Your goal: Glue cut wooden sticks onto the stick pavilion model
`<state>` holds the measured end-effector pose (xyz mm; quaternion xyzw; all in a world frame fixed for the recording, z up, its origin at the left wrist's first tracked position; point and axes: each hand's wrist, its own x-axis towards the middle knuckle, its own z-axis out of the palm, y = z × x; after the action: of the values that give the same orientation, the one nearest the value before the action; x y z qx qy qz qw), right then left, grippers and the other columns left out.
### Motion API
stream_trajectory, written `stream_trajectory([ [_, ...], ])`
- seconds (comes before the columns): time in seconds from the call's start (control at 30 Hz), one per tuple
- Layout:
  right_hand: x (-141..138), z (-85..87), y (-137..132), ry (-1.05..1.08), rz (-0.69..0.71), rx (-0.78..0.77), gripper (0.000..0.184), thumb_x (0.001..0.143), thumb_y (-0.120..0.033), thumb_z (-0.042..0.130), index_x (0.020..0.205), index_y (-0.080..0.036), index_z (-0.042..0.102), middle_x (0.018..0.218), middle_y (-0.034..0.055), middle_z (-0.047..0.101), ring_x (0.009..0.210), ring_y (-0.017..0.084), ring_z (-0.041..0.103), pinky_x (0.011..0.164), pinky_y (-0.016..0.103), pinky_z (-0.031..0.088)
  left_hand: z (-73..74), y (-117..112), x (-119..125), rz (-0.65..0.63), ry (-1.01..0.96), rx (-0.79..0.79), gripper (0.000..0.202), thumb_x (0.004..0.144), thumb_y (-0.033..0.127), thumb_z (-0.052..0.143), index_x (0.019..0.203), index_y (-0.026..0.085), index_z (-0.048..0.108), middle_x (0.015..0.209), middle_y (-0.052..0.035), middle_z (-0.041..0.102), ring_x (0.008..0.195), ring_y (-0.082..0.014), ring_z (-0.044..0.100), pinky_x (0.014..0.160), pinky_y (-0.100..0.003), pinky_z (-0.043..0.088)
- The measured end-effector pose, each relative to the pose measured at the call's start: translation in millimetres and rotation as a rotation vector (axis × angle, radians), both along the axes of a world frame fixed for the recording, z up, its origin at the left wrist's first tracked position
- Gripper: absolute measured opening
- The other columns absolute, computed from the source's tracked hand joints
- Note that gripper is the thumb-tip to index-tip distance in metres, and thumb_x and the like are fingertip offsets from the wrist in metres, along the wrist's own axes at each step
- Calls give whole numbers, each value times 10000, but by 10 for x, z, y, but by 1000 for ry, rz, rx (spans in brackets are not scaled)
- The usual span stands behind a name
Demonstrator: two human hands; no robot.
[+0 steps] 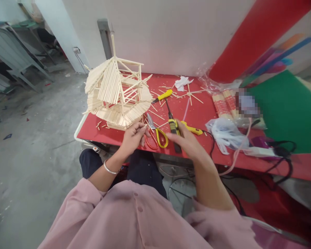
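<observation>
Fingers of my left hand (pixel 134 136) are pinched together at the table's front edge; what they hold, if anything, is too small to make out. In front of it stands a house model (pixel 119 93) built of thin pale wooden sticks. My right hand (pixel 188 138) has its thumb stretched apart from the fingers, over a yellow and black tool (pixel 173 125) with a thin dark tip. Between the hands lie scissors (pixel 162 137) with a yellow and a red handle. A yellow-handled tool (pixel 194 129) is partly hidden behind my right hand. Beyond is a yellow cutter (pixel 166 95).
Loose sticks and a star of joined sticks (pixel 190 93) are scattered over the red tabletop (pixel 197 110). To the right are packs of sticks (pixel 223 103), a plastic bag (pixel 226 133), cables and a green board (pixel 291 114). A wall (pixel 155 38) rises behind.
</observation>
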<state>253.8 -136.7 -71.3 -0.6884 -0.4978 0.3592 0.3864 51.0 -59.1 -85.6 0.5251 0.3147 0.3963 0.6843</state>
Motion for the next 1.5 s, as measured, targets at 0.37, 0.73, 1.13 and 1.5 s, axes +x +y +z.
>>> stream_trajectory([
  [0.37, -17, -101, 953, -811, -82, -117, 599, 902, -481, 512, 1381, -124, 542, 1362, 235, 582, 1297, 388, 499, 1020, 479, 419, -90, -153, -56, 111, -107, -182, 443, 706, 530, 815, 864, 164, 623, 656, 39, 628, 387, -57, 533, 302, -162, 282],
  [0.73, -622, -191, 284, -852, 90, -379, 750, 847, -327, 591, 1518, -69, 380, 1175, 274, 669, 1027, 384, 680, 848, 440, 507, -164, -142, -118, 99, -217, -205, 441, 660, 521, 859, 847, 158, 692, 701, -12, 715, 396, -44, 492, 320, -167, 259],
  [1.13, -414, -451, -354, -402, -169, -18, 874, 708, -692, 687, 1399, -201, 477, 1137, 125, 663, 931, 288, 634, 859, 447, 512, -187, -166, -208, 105, -198, -179, 433, 719, 526, 820, 870, 170, 626, 700, 3, 694, 378, -39, 469, 325, -169, 227],
  [1.5, -615, -242, -516, -343, 111, 282, 744, 789, -605, 702, 1409, -241, 509, 1052, 110, 613, 961, 293, 578, 901, 481, 498, 123, -294, -218, 66, 57, 204, 269, 873, 387, 688, 718, 179, 615, 457, 67, 477, 404, -60, 439, 454, -196, 346],
])
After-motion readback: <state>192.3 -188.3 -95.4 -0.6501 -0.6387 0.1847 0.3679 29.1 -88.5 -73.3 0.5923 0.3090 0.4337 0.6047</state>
